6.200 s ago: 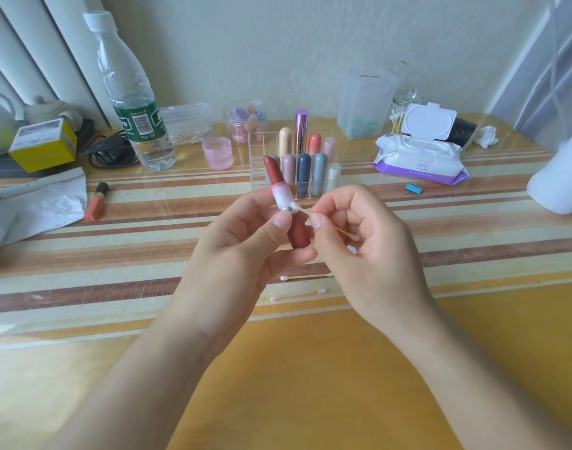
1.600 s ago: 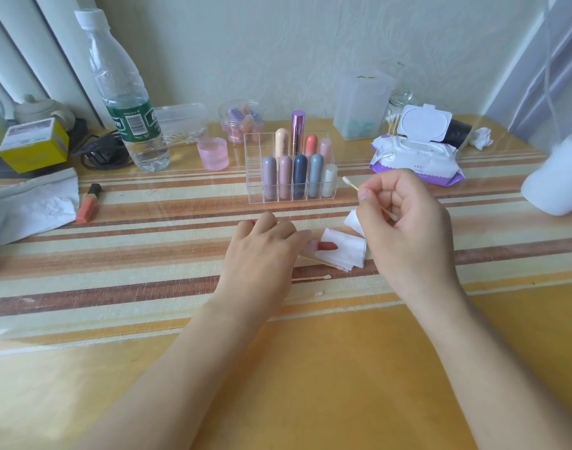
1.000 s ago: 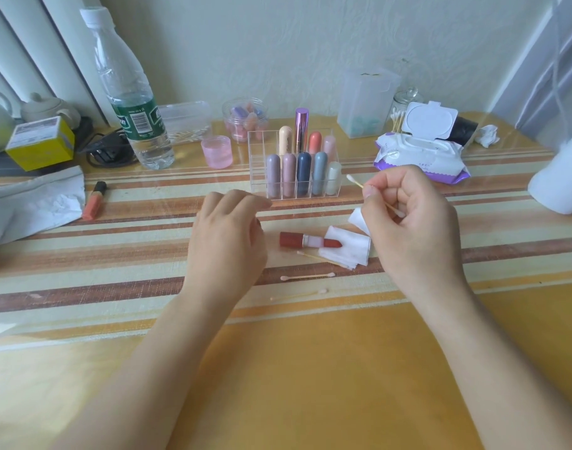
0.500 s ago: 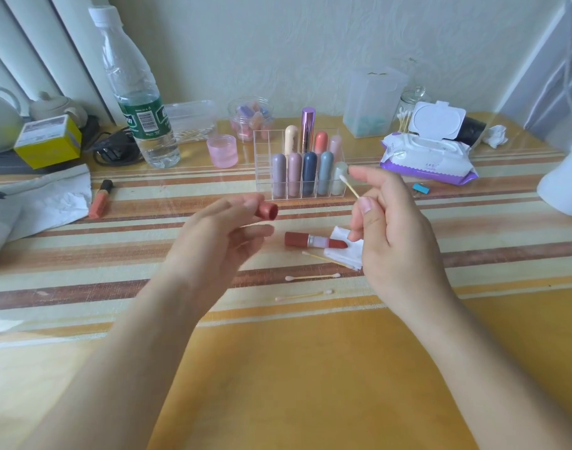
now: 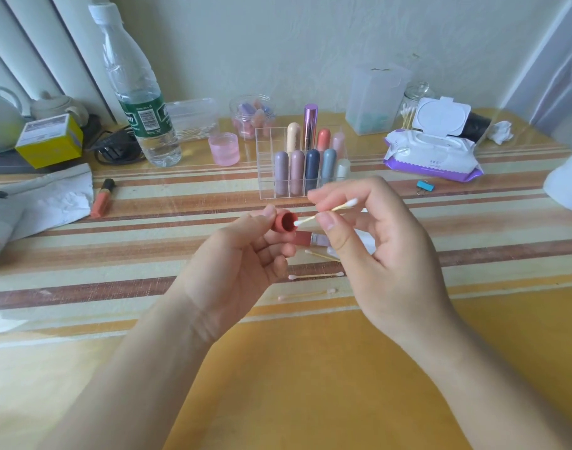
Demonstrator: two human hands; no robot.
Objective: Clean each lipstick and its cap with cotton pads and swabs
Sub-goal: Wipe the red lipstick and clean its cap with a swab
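Ok so compared with half a second back, the left hand [image 5: 242, 264] has turned the little red cap [image 5: 284, 221] so its open mouth faces right. The right hand [image 5: 385, 254] has swung the swab [image 5: 330, 211] down from pointing up and away, and the cotton tip now sits right at the cap's rim. I can't quite tell if it's inside yet or just touching the edge.

Left fingers [image 5: 267, 213] pinch the cap by its closed end. On the right hand, the thumb and first fingers [image 5: 330, 229] pinch the swab mid-stick while the other fingers are loosely spread.

The uncapped lipstick [image 5: 302, 238] hasn't budged. It's lying on the worktop [image 5: 148, 248] just under the hands, its far end hidden behind the right thumb, presumably on the cotton pad [image 5: 367, 241].

What I'd worry about:
- That's a light pinch on a small smooth cap, so a firm poke with the swab could pop it loose, and it might land on the bare lipstick below.
- Pushing sideways inside the cap could snap or bend the thin stick.
- The lipstick is round and lying open, so a bump from either hand could roll it and smear colour.

Two used swabs [image 5: 317, 275] lie nearer the person, same as before.
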